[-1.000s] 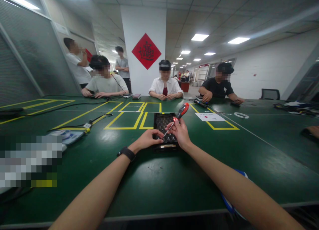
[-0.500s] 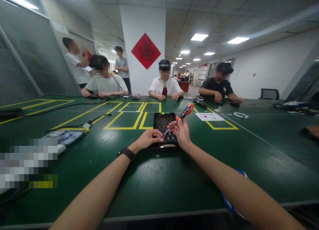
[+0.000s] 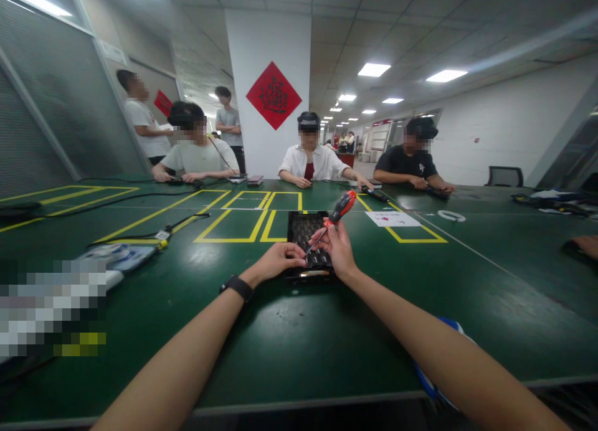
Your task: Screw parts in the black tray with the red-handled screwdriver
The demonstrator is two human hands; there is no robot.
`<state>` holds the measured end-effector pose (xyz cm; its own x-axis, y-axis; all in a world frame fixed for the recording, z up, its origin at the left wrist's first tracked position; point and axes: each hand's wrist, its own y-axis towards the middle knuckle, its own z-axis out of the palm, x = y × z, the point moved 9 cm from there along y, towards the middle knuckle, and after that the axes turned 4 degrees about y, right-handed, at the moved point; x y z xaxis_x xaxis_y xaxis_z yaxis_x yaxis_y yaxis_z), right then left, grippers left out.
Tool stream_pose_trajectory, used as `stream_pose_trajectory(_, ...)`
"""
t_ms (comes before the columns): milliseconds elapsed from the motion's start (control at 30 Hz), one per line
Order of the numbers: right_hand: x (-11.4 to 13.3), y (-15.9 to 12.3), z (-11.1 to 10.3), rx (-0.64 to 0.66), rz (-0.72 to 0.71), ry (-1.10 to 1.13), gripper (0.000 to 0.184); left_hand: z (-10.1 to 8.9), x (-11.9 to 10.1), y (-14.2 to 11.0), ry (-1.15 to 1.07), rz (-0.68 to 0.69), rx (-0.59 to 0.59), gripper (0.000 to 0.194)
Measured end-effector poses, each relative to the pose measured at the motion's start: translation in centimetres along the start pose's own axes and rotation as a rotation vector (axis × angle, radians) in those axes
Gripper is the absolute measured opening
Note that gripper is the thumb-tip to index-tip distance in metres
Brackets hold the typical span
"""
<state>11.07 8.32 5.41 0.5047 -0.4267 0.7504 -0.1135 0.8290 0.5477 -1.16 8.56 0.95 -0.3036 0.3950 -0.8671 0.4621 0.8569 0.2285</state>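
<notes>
The black case (image 3: 310, 281) lies in from the near edge of the tabletop (image 3: 271, 369), roughly midway between its sides, presumably so both hands reach it easily. The right hand (image 3: 342, 250) is closed around the screwdriver (image 3: 342, 208) low on its handle, likely for fine control, with the handle leaning up toward the far edge and the shaft slanting down to the left fingertips. The left hand (image 3: 280, 258) is half curled at the case's near-left corner, perhaps steadying the tip (whether it pinches anything small, I cannot tell).
</notes>
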Motion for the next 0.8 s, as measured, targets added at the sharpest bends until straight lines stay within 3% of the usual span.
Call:
stream_pose_trajectory(200,-0.4,0.2,-0.6,-0.034,0.010,0.029,0.026,-0.8,-0.5,0.0,0.022,0.026,-0.026,0.039)
stream_pose_trajectory(300,-0.5,0.1,0.0,0.014,0.040,0.022,0.026,-2.0,-1.4,-0.2,0.044,0.069,-0.115,0.035)
stream_pose_trajectory(400,-0.6,-0.3,1.1,0.096,0.081,-0.011,0.025,-2.6,-2.0,-0.4,0.072,0.107,-0.176,0.045)
stream_pose_trajectory(533,-0.6,-0.6,2.1,0.171,0.091,-0.046,0.026,-2.3,-2.4,-0.5,0.161,0.124,-0.188,0.051)
stream_pose_trajectory(800,-1.2,-0.4,1.8,0.177,0.109,-0.065,0.029,-1.7,-3.5,-0.7,0.374,0.183,-0.187,0.055)
